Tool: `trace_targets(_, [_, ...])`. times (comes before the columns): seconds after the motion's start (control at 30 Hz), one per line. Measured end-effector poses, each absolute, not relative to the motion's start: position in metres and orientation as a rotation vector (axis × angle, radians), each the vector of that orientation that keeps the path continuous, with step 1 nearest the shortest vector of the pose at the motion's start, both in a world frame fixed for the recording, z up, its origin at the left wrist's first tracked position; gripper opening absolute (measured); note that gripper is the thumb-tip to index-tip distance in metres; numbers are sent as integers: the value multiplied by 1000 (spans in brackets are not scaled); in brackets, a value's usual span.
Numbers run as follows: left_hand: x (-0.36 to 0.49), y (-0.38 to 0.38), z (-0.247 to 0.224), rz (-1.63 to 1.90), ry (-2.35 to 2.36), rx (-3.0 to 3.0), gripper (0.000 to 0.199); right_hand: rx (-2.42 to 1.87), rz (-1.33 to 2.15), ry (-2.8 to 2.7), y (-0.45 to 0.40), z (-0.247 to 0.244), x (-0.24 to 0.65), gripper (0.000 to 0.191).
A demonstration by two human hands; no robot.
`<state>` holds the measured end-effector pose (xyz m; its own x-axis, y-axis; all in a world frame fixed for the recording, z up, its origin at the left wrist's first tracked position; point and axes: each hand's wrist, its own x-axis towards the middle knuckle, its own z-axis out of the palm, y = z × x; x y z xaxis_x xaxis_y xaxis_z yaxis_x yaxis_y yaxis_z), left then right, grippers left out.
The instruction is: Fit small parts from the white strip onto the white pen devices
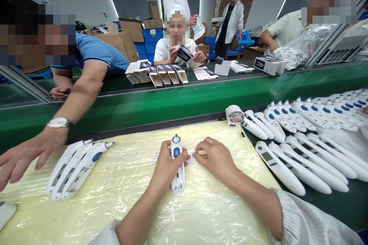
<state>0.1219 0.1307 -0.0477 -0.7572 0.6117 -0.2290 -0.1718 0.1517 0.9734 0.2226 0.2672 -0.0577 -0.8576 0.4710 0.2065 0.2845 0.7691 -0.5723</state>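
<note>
My left hand (166, 166) is closed around a white ear thermometer (178, 182) with a blue button and a blue-ringed tip pointing away from me. The thermometer is held over the yellow mat, its back end toward me. My right hand (215, 159) is closed in a pinch on a small tan stick-like piece (202, 152), only partly visible between the fingers. A clear sheet with rows of small dots (191, 160) shows between my hands, partly hidden by them.
White thermometers (280, 168) line the right side in rows. Three more thermometers (77, 168) lie at left, near a co-worker's outstretched hand (31, 157). A small round fan (234, 115) stands at the mat's far edge. Beyond the green barrier (172, 103), people handle boxes (264, 65).
</note>
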Motion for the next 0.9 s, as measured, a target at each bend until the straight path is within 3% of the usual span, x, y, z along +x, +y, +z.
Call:
trace_targets(0.2, [120, 125, -45, 1670, 1822, 462, 60, -615, 965, -2499, 272, -49, 226, 8])
trace_targets(0.4, [136, 117, -27, 1688, 1634, 353, 57, -468, 1319, -2135, 270, -29, 249, 9])
trace_targets(0.63, [163, 122, -23, 1551, 1709, 503, 40, -404, 1376, -2140, 259, -23, 259, 4])
trace_targets(0.9, [172, 125, -18, 1480, 1763, 474, 48, -425, 1368, -2205, 260, -24, 258, 10])
